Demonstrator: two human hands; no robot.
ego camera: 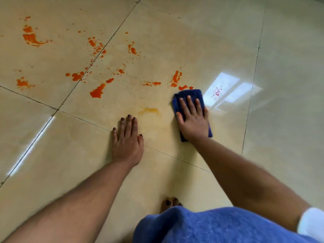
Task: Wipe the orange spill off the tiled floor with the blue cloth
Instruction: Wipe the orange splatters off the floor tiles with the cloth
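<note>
Orange spill [97, 92] lies in blots and small drops across the cream tiled floor [175, 41], from the far left to just beyond the cloth. A pale orange smear [149, 111] marks the tile between my hands. My right hand [192, 118] presses flat on the folded blue cloth [192, 94], fingers spread over it, with orange blots touching the cloth's far edge. My left hand [127, 139] rests flat on the bare tile, fingers apart, holding nothing.
Dark grout lines [84, 72] cross the floor diagonally. A bright window reflection [229, 90] with a few reddish drops sits right of the cloth. My toes [171, 202] and a blue fuzzy garment [210, 227] fill the bottom edge.
</note>
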